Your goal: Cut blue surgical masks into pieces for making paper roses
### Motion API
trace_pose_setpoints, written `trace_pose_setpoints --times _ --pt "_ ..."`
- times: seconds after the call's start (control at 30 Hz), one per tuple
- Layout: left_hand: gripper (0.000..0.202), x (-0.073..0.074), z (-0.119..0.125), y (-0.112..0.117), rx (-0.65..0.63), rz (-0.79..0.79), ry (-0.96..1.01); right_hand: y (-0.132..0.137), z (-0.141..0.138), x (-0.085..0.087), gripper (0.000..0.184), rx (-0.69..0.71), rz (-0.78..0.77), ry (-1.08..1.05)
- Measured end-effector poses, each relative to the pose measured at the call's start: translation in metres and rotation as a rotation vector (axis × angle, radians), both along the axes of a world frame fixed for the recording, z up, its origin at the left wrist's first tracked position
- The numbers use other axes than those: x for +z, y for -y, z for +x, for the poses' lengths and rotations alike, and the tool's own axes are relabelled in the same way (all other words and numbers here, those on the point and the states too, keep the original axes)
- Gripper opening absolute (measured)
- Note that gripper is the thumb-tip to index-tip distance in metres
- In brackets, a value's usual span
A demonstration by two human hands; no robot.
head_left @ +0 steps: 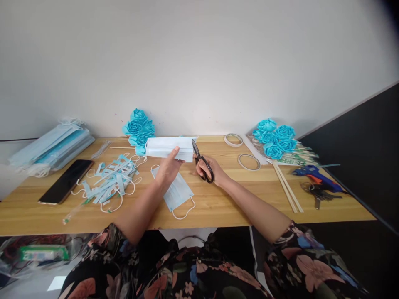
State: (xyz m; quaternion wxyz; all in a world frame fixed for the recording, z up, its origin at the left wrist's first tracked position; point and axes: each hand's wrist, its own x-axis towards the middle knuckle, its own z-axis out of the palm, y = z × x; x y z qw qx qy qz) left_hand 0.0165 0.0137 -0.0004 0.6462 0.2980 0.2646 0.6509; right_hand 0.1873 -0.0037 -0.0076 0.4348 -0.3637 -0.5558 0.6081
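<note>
- Head view: left hand (170, 164) clamps a pale-blue mask (162, 145) over the table (218, 209)
- Right hand (210, 167) grips black scissors (198, 154), blades at the mask's right edge
- A second mask (180, 192) lies beneath

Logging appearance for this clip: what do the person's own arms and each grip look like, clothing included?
The left sleeve and right sleeve are black with a floral print in pink and blue tones. Below them, the left forearm and right forearm are bare. The left grip and right grip show no gloves.
</note>
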Motion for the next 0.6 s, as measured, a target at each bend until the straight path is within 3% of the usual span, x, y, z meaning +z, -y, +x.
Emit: trace_pose_setpoints --times 0.17,0.3,0.6 --pt "0.035 0.003 0.002 0.000 0.064 -0.060 0.040 0.003 -0.001 0.004 0.066 0.079 0.082 0.030" --pt "0.032 0.004 0.003 0.002 0.062 -0.082 0.055 0.003 0.000 0.008 0.066 0.058 0.184 0.107" --pt "0.036 -0.004 0.014 0.009 -0.083 -0.099 0.000 -0.001 0.004 0.006 0.060 -0.088 0.266 0.178"
